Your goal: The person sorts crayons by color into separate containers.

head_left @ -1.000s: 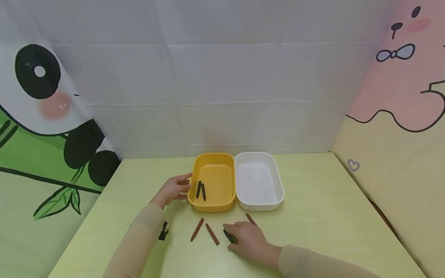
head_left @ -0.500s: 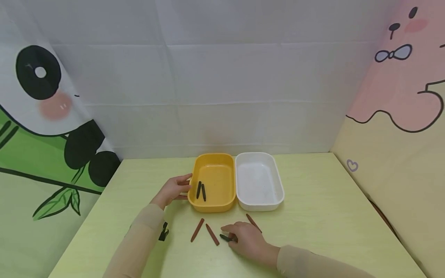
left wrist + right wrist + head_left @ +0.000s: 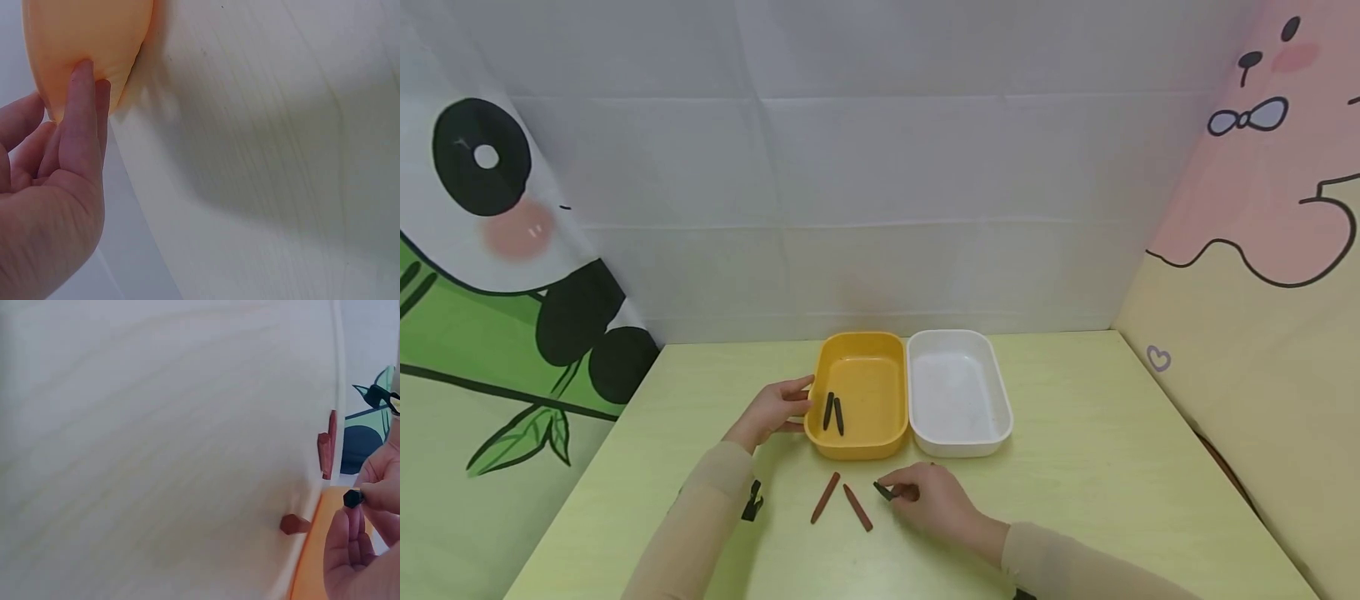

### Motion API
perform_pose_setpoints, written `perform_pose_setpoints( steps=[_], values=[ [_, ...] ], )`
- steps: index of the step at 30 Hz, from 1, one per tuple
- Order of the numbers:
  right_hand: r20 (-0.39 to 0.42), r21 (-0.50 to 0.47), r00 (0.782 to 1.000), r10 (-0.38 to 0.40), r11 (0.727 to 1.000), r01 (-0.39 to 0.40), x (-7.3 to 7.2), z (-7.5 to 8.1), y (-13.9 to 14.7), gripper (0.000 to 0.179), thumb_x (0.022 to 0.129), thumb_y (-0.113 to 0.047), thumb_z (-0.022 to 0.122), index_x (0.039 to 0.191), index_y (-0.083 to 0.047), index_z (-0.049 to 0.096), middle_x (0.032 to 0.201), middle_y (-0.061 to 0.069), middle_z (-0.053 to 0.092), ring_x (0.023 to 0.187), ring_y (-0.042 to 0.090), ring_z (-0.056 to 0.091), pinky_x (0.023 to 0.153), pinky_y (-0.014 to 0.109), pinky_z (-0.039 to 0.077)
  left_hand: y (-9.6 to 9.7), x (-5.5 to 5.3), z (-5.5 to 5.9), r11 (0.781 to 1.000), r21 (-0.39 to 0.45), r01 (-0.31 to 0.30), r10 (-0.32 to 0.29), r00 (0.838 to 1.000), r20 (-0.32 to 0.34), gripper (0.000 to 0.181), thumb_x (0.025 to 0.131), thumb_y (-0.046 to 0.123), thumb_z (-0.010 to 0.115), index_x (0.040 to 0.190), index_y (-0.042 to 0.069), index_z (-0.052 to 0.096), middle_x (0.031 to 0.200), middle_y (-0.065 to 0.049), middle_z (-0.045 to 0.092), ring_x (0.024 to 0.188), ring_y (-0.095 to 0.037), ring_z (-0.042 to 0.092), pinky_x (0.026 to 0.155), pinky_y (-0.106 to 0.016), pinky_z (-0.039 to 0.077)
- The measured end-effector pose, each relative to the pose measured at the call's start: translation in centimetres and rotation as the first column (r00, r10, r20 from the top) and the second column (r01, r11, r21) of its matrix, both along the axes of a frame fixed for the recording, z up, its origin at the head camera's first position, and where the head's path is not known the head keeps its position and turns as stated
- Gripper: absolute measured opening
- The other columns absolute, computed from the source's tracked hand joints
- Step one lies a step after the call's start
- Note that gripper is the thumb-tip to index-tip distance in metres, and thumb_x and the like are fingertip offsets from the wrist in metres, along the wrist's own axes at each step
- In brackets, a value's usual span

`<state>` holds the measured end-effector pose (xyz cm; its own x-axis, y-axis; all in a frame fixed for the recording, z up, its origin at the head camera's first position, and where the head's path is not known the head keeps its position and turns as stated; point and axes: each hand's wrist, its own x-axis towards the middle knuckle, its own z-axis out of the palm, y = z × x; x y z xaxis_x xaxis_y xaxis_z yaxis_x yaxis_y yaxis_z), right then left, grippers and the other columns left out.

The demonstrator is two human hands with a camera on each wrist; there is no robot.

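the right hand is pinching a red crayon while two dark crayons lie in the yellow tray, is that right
Not quite: the crayon's colour is wrong. The right hand is pinching a dark crayon, as the right wrist view shows, while two dark crayons lie in the yellow tray.

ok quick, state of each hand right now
Left hand: open, fingers touching the outer side of the yellow tray.
Right hand: closed, pinching a dark crayon.
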<state>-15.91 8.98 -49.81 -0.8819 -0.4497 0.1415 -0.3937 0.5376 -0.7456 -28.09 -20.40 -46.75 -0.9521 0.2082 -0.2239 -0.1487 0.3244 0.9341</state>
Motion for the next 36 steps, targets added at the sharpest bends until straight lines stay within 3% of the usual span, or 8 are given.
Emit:
perform_pose_setpoints(
  steps=[9, 18, 30, 36],
  values=[
    [0.031, -0.107, 0.999, -0.039, 0.993, 0.042, -0.8, 1.5, -0.1, 0.026, 0.086, -0.003, 0.075, 0.111, -0.011, 0.076, 0.087, -0.004, 0.069, 0.075, 0.004, 0.059, 0.067, 0.021, 0.053, -0.1, 0.0, 0.0, 1.0, 0.004, 0.007, -0.007, 1.0, -0.003, 0.056, 0.101, 0.002, 0.055, 0.153, 0.005, 0.035, 0.146, -0.031, 0.041, 0.126, -0.042, 0.051, 0.084, -0.042, 0.058],
    [0.075, -0.21, 0.994, -0.077, 0.973, 0.091, -2.2, 2.7, -0.4, 0.025, 0.086, 0.001, 0.073, 0.11, -0.005, 0.075, 0.089, 0.0, 0.069, 0.078, 0.011, 0.062, 0.067, 0.021, 0.054, -0.1, 0.0, 0.0, 1.0, -0.006, 0.012, -0.012, 1.0, -0.004, 0.056, 0.101, 0.003, 0.055, 0.153, 0.006, 0.035, 0.146, -0.031, 0.041, 0.126, -0.042, 0.052, 0.084, -0.043, 0.057],
    [0.224, -0.305, 0.961, -0.164, 0.925, 0.229, -4.3, 3.6, -1.4, 0.026, 0.089, -0.009, 0.074, 0.115, -0.007, 0.074, 0.09, 0.0, 0.069, 0.081, 0.014, 0.062, 0.067, 0.024, 0.054, 0.0, 0.0, 0.2, 1.0, -0.013, 0.012, -0.012, 1.0, 0.002, 0.056, 0.101, 0.002, 0.054, 0.153, 0.005, 0.035, 0.146, -0.031, 0.041, 0.125, -0.042, 0.052, 0.085, -0.043, 0.057],
    [0.246, -0.327, 0.951, -0.19, 0.907, 0.265, -5.3, 4.2, -2.3, 0.026, 0.09, -0.009, 0.074, 0.116, -0.006, 0.074, 0.093, 0.001, 0.069, 0.084, 0.015, 0.061, 0.07, 0.025, 0.055, -0.1, -0.1, 0.2, 1.0, -0.019, 0.007, -0.007, 1.0, 0.004, 0.056, 0.101, 0.003, 0.054, 0.153, 0.005, 0.036, 0.146, -0.031, 0.042, 0.125, -0.042, 0.052, 0.085, -0.043, 0.057]
  ],
)
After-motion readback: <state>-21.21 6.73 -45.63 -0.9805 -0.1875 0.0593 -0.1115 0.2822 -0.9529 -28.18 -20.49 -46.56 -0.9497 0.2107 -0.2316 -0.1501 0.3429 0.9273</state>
